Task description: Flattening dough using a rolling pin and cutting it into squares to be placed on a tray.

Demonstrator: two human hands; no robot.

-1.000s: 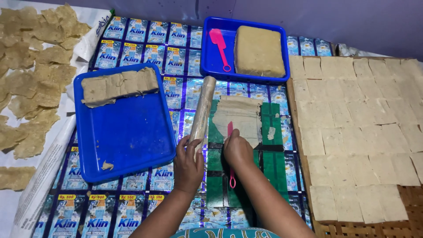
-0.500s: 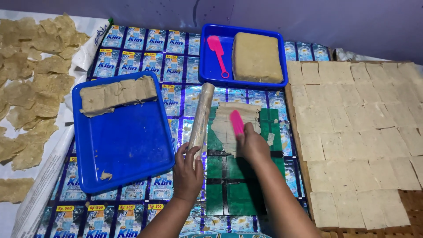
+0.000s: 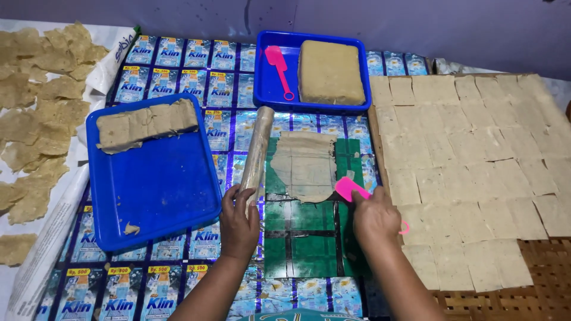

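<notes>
Our left hand [image 3: 239, 221] lies palm-down, fingers curled over the near end of the rolling pin [image 3: 256, 156]. Our right hand [image 3: 375, 217] closes its fingers around the pink scraper [image 3: 351, 189] beside the scored dough sheet [image 3: 306, 166].

Glossy plastic blue tray [image 3: 160, 190], matt rough dough sheet [image 3: 306, 166], smooth pink plastic scraper [image 3: 351, 189].
</notes>
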